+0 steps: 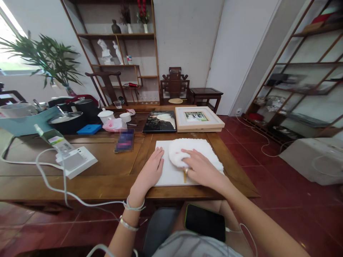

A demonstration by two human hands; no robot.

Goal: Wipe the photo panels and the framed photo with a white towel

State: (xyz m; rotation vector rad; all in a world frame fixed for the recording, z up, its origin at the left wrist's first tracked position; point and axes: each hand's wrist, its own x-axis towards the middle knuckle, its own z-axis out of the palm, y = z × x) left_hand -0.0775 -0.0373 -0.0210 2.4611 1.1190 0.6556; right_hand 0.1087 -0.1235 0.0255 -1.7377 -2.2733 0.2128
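Observation:
A white board [171,173] lies flat near the front edge of the wooden table [112,178]. On it rests a round white fluffy fan [178,151] whose yellow-brown handle [184,175] points toward me. My right hand [200,167] lies over the fan's lower right part, fingers stretched across it. My left hand [151,167] rests flat on the board's left edge, fingers extended and together. More white fluffy material [211,151] spreads to the right under the fan.
A framed photo [198,118] and a dark picture [160,121] lie behind the board. To the left are a power strip [77,161] with white cables, a green spray bottle, cups, pots and a plant. A phone [205,221] rests on my lap. Shelves line the right wall.

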